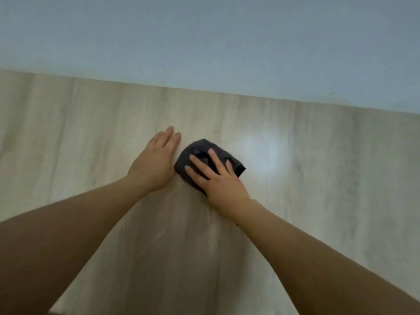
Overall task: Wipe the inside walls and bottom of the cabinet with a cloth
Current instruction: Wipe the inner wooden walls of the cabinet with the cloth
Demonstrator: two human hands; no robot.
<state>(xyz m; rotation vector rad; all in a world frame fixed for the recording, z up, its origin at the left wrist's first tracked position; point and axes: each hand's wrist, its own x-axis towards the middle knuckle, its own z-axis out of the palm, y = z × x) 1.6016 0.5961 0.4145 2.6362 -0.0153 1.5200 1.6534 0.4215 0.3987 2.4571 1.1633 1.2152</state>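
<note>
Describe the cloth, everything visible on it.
The cloth is dark grey, nearly black, soft and towel-like as far as the blurred picture shows. It is bunched into a compact folded wad with one thicker folded edge at its right end. It lies flat against the pale wood-grain panel, near the middle of the view. The right hand presses on it with spread, straight fingers, covering its lower part. The left hand lies flat on the panel just beside its left edge; whether they touch cannot be told.
</note>
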